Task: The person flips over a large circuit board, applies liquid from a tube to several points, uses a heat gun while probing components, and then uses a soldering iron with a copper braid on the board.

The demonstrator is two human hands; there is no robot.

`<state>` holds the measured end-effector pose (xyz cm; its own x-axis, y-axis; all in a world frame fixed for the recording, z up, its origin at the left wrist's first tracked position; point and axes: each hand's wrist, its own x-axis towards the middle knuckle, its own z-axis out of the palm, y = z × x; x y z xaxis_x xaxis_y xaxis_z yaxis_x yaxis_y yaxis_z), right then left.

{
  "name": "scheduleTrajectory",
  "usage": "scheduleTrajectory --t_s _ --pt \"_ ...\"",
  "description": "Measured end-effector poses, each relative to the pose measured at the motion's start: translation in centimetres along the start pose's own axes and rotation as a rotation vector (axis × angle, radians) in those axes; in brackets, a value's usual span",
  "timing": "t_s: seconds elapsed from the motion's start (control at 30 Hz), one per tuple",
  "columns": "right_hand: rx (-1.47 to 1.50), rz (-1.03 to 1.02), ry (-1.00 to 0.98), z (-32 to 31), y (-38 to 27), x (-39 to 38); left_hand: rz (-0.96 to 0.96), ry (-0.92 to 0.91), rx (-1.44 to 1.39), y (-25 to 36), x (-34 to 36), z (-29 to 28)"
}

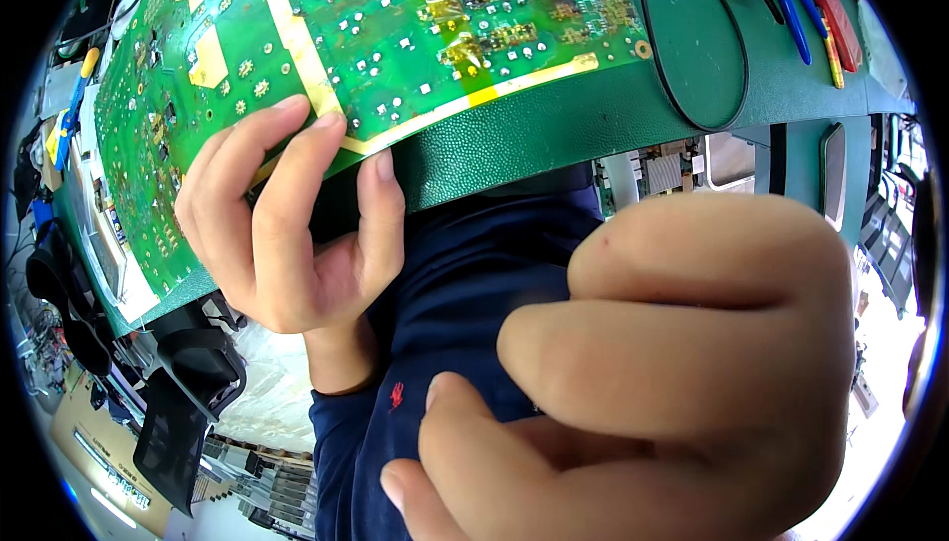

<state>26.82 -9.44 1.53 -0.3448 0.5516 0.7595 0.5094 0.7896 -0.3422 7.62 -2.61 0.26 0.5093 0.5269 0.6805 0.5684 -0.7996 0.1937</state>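
- Two bare hands visible: left hand (287, 215) at the near edge of a green circuit board (371, 47), right hand (682, 363) low on the right, close to the lens.
- Left hand: fingers half-curled, fingertips meeting the board near its corner; thumb raised beside the board's edge, apart from the fingers. Firmness of hold cannot be told.
- Right hand: fingers bent inward, well apart from the board. Its inner side is mostly hidden, so whether it holds anything cannot be told.
- Board position: upper left to upper middle, on a green textured work surface (504, 151). Its face carries small components, a pale gold strip (287, 22) and amber tape (479, 91).
- Right of the board: looped black cable (704, 128); farther right, a blue-handled tool (788, 12), a red object (840, 27) and a slim yellow-and-red stick (832, 57).
- Far left: a tool with a blue-and-yellow handle (71, 116), probably a screwdriver, though the rim distorts it.
- Between the hands: navy clothing (445, 284) with a small red mark (396, 396).
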Motion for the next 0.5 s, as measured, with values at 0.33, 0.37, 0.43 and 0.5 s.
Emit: scheduleTrajectory --t_s 0.33,0.37,0.43,0.5 --pt "-0.072 0.056 -0.139 -1.3 1.5 1.1 -0.04 0.062 -0.073 -0.1 -1.5 0.5" --pt "-0.095 0.096 -0.202 -3.1 1.9 1.4 -0.043 0.027 -0.062 0.4 -0.9 0.2" --pt "-0.153 0.172 -0.302 -5.3 3.1 2.6 0.022 0.018 -0.044 -0.7 0.3 0.1" --pt "-0.197 0.219 -0.394 -6.5 3.9 3.2 0.024 0.007 -0.043 -0.5 0.1 0.0"
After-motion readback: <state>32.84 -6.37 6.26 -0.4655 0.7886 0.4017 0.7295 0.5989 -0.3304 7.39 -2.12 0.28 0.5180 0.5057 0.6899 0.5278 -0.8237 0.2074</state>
